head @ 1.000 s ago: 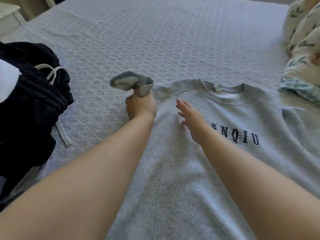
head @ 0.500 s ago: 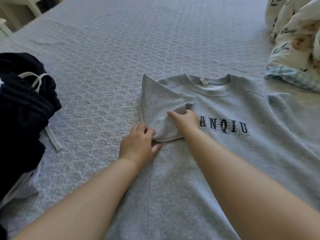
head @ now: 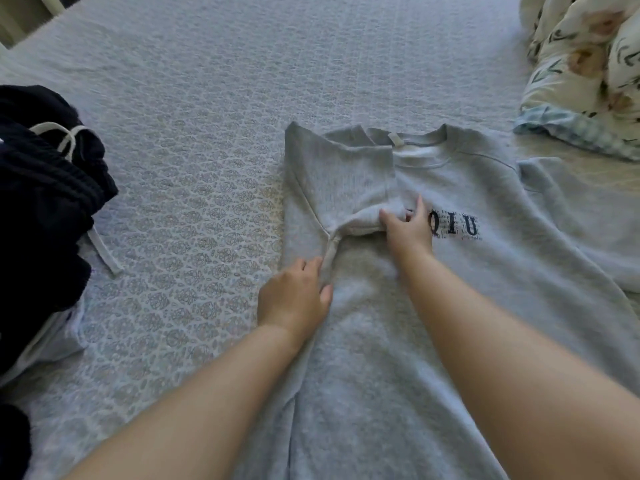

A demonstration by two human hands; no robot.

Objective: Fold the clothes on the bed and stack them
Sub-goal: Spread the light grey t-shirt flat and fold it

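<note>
Sleeve end bunched in the right hand, on the grey sweatshirt

The right hand pinches the folded sleeve where it gathers on the chest of the fleecy grey sweatshirt; the left hand rests on the sweatshirt's left edge, fingers relaxed, gripping nothing. The sweatshirt lies flat on the patterned quilted bedspread, with navy print beside the right hand (only "QIU" readable). Left of the sweatshirt sits a dark ribbed garment with a white drawstring.

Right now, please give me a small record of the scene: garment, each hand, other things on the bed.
garment: light grey cotton sweatshirt with dark printed letters, flat on the bed, left sleeve folded across the chest
left hand: left hand rests flat on the sweatshirt's folded side edge
right hand: right hand pinches the sleeve cuff by the letters
left of the garment: dark navy drawstring clothes
top right: floral quilt
</note>
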